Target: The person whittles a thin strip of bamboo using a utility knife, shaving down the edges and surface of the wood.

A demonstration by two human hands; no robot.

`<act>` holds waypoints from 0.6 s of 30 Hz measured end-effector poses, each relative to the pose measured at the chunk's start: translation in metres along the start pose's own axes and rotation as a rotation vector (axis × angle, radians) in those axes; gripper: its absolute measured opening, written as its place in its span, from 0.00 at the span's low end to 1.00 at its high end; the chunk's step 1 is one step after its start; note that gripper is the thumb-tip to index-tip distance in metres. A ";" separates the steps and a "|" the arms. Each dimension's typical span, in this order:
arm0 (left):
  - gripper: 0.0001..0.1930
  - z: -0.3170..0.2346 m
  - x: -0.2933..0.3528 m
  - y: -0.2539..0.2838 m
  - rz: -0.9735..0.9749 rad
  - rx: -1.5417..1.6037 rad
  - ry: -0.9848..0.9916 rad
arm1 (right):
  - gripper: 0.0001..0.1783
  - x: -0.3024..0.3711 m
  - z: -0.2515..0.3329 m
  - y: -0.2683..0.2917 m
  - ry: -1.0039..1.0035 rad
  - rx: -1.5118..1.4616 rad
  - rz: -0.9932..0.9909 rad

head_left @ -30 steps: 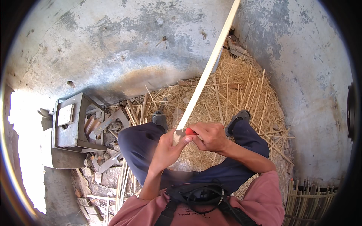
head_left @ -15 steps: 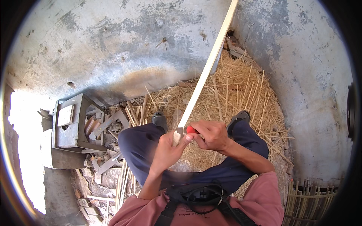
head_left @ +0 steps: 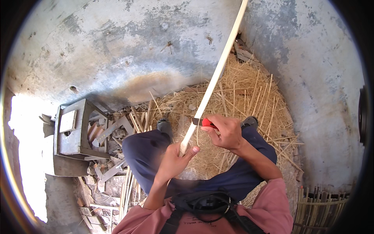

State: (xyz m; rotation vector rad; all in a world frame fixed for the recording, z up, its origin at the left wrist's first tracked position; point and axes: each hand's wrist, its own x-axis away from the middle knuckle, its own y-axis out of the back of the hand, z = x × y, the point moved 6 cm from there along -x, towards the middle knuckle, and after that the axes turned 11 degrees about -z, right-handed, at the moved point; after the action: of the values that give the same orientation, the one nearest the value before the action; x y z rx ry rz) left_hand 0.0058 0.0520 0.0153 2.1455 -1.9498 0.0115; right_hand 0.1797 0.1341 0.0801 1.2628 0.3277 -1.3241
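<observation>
A long pale strip, bamboo or wood [head_left: 214, 80], slants from between my legs up past the top of the view. Its lower end is gripped by my left hand [head_left: 172, 162], the thumb lying off to the right side. My right hand [head_left: 224, 132] is closed on the red handle of a knife [head_left: 207, 123]. The knife's dark blade lies across the strip, some way above my left hand. A thin curled shaving hangs just below the blade.
Straw and shavings [head_left: 241, 78] cover the floor around my feet. A worn wooden box frame [head_left: 80, 128] stands at the left by scrap wood. Weathered walls rise ahead and at the right. A basket of upright sticks [head_left: 317, 210] is at the lower right.
My right hand and the knife have moved up along the strip, away from my left hand. A curled shaving now shows below the blade. My left hand still grips the lower end.
</observation>
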 end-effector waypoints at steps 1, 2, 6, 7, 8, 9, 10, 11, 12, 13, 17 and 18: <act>0.17 0.002 0.000 0.000 0.000 0.003 0.000 | 0.13 0.001 -0.001 0.000 -0.001 0.000 0.006; 0.17 0.004 0.000 0.000 0.000 0.005 0.000 | 0.13 0.002 -0.002 0.000 -0.001 0.001 0.016; 0.18 0.007 0.004 0.003 0.008 -0.006 0.020 | 0.13 0.000 -0.003 0.002 -0.018 -0.016 0.008; 0.18 0.010 0.005 0.002 0.016 -0.021 0.038 | 0.13 0.000 -0.004 0.003 -0.027 -0.024 -0.002; 0.18 0.014 0.006 0.003 0.024 -0.035 0.056 | 0.13 -0.002 -0.006 0.004 -0.030 -0.018 -0.008; 0.18 0.017 0.007 0.003 0.032 -0.050 0.074 | 0.13 -0.003 -0.009 0.005 -0.033 -0.012 -0.014; 0.19 0.017 0.008 0.003 0.030 -0.035 0.074 | 0.13 -0.005 -0.011 0.006 -0.036 -0.006 -0.020; 0.19 0.017 0.009 0.003 0.028 -0.021 0.073 | 0.13 -0.006 -0.013 0.007 -0.043 -0.012 -0.028; 0.19 0.017 0.009 0.003 0.027 -0.006 0.073 | 0.13 -0.006 -0.014 0.007 -0.051 -0.017 -0.036; 0.19 0.017 0.010 0.004 0.029 -0.016 0.084 | 0.13 -0.007 -0.015 0.007 -0.059 -0.024 -0.044; 0.20 0.023 0.014 0.007 0.048 -0.037 0.104 | 0.13 -0.009 -0.023 0.008 -0.102 -0.020 -0.034; 0.20 0.027 0.015 0.008 0.054 -0.038 0.104 | 0.13 -0.009 -0.027 0.008 -0.132 -0.029 -0.025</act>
State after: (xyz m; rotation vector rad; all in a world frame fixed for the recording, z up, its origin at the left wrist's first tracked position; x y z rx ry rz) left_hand -0.0047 0.0320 -0.0074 2.0261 -1.9327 0.0923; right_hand 0.1961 0.1584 0.0811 1.1446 0.2694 -1.4118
